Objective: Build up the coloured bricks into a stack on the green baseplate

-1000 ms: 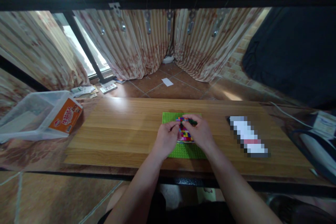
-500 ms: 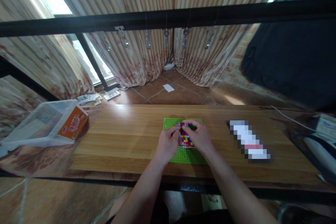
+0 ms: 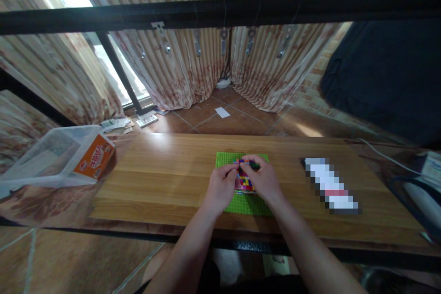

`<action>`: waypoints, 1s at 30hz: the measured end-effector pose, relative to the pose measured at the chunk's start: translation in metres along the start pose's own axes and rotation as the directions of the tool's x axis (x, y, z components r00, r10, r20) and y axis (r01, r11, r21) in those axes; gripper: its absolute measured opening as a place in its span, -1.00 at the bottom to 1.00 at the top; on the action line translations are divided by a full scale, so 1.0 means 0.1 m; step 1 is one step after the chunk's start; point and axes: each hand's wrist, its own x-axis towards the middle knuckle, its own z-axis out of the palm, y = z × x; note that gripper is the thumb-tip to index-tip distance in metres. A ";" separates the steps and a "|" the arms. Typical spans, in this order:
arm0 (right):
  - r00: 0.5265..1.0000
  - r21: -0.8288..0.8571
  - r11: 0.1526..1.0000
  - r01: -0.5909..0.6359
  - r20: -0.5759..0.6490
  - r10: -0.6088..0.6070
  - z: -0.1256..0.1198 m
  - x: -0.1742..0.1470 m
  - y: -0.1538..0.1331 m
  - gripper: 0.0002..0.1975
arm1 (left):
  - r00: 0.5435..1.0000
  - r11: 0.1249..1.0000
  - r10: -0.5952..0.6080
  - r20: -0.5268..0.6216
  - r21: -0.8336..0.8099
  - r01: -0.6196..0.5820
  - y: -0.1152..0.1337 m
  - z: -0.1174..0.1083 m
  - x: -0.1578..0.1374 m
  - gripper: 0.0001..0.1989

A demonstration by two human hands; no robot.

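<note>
A bright green studded baseplate (image 3: 245,206) lies flat on the wooden board in front of me. On its middle stands a low build of multicoloured toy building bricks (image 3: 246,183), with red, yellow, blue and white pieces showing. My left hand (image 3: 222,186) comes in from the left, its thumb and fingers pinched at the build's upper left. From the right, my right hand (image 3: 263,177) curls over the upper right, fingers closed against the bricks and a dark green piece (image 3: 254,165). Both hands' fingertips nearly meet and partly hide what they grip.
To the right on the wooden board (image 3: 155,179) lies a pixelated, phone-shaped object (image 3: 330,183). A clear plastic box (image 3: 51,158) with an orange label stands at the left. Beyond, a black metal bar (image 3: 193,11) with hanging hooks crosses the view. A white cable (image 3: 386,156) runs at the right.
The view has shifted slightly, so the bar sits higher in the picture. Both hands stay at the brick build, with only small finger movement.
</note>
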 end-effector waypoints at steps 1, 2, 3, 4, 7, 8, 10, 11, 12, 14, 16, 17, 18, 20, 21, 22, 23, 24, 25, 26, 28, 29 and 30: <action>1.000 0.005 1.000 0.008 0.000 -0.008 0.00 0.00 0.00 -0.74 | 1.000 1.000 -0.015 -0.004 -0.021 0.014 0.01 0.01 -0.01 -0.75; 1.000 0.012 1.000 0.013 -0.003 -0.013 0.01 0.00 0.01 -0.74 | 0.999 0.998 -0.034 -0.007 -0.052 0.033 0.03 0.01 -0.02 -0.77; 1.000 0.020 1.000 0.018 -0.008 -0.018 0.01 0.00 0.02 -0.74 | 0.998 0.993 -0.060 -0.006 -0.098 0.059 0.05 0.01 -0.04 -0.78; 1.000 0.029 0.999 0.022 -0.011 -0.022 0.02 -0.01 0.04 -0.73 | 0.996 0.983 -0.094 0.001 -0.160 0.093 0.08 0.00 -0.05 -0.80; 0.998 0.050 0.997 0.054 -0.013 -0.054 0.02 -0.04 0.08 -0.69 | 0.978 0.881 -0.199 0.063 -0.426 0.207 0.18 -0.06 -0.10 -0.81; 0.997 0.043 0.996 0.073 -0.023 -0.072 0.01 -0.05 0.08 -0.67 | 0.971 0.819 -0.222 0.094 -0.522 0.238 0.21 -0.09 -0.11 -0.80; 0.988 -0.002 0.992 0.127 -0.087 -0.127 -0.02 -0.09 0.04 -0.67 | 0.959 0.672 -0.246 0.142 -0.687 0.275 0.28 -0.15 -0.11 -0.76; 0.977 -0.036 0.986 0.160 -0.134 -0.164 -0.04 -0.11 0.01 -0.68 | 0.954 0.603 -0.255 0.156 -0.746 0.283 0.31 -0.17 -0.11 -0.73; 0.962 -0.067 0.978 0.196 -0.180 -0.205 -0.06 -0.13 -0.03 -0.70 | 0.951 0.547 -0.264 0.163 -0.787 0.286 0.33 -0.19 -0.10 -0.70; 0.928 -0.105 0.957 0.271 -0.236 -0.289 -0.11 -0.19 -0.13 -0.75 | 0.947 0.480 -0.276 0.162 -0.831 0.282 0.37 -0.20 -0.10 -0.62; 0.907 -0.105 0.935 0.340 -0.225 -0.355 -0.13 -0.26 -0.23 -0.78 | 0.948 0.452 -0.272 0.165 -0.848 0.277 0.40 -0.19 -0.11 -0.56; 0.902 -0.099 0.924 0.371 -0.199 -0.383 -0.13 -0.30 -0.27 -0.80 | 0.950 0.445 -0.262 0.170 -0.852 0.275 0.40 -0.18 -0.11 -0.54; 0.898 -0.090 0.913 0.397 -0.166 -0.407 -0.13 -0.34 -0.30 -0.82 | 0.952 0.441 -0.249 0.178 -0.855 0.275 0.40 -0.17 -0.12 -0.52; 0.889 -0.069 0.894 0.444 -0.093 -0.449 -0.10 -0.41 -0.35 -0.84 | 0.956 0.442 -0.220 0.196 -0.853 0.277 0.40 -0.16 -0.12 -0.49; 0.883 -0.060 0.885 0.462 -0.061 -0.465 -0.08 -0.44 -0.37 -0.85 | 0.957 0.446 -0.205 0.204 -0.851 0.277 0.40 -0.16 -0.12 -0.48; 0.876 -0.054 0.876 0.478 -0.034 -0.480 -0.06 -0.46 -0.38 -0.86 | 0.959 0.452 -0.190 0.212 -0.848 0.277 0.39 -0.16 -0.12 -0.47; 0.871 -0.052 0.870 0.491 -0.009 -0.492 -0.04 -0.48 -0.39 -0.86 | 0.960 0.458 -0.176 0.220 -0.845 0.278 0.39 -0.16 -0.12 -0.45; 0.867 -0.055 0.865 0.499 0.011 -0.499 -0.03 -0.48 -0.40 -0.85 | 0.959 0.464 -0.164 0.229 -0.840 0.280 0.38 -0.16 -0.12 -0.45; 0.865 -0.063 0.863 0.502 0.027 -0.501 -0.01 -0.49 -0.40 -0.84 | 0.958 0.470 -0.155 0.240 -0.836 0.285 0.38 -0.16 -0.12 -0.44; 0.866 -0.073 0.863 0.500 0.037 -0.499 -0.01 -0.49 -0.40 -0.84 | 0.957 0.475 -0.148 0.251 -0.830 0.292 0.37 -0.16 -0.12 -0.43; 0.871 -0.088 0.867 0.491 0.048 -0.489 0.00 -0.48 -0.41 -0.84 | 0.951 0.481 -0.143 0.273 -0.821 0.308 0.37 -0.15 -0.12 -0.43; 0.874 -0.089 0.870 0.485 0.049 -0.483 0.00 -0.47 -0.41 -0.85 | 0.949 0.483 -0.143 0.281 -0.817 0.315 0.37 -0.15 -0.12 -0.43; 0.877 -0.085 0.873 0.481 0.051 -0.478 0.01 -0.47 -0.41 -0.86 | 0.947 0.485 -0.143 0.287 -0.814 0.320 0.36 -0.15 -0.12 -0.43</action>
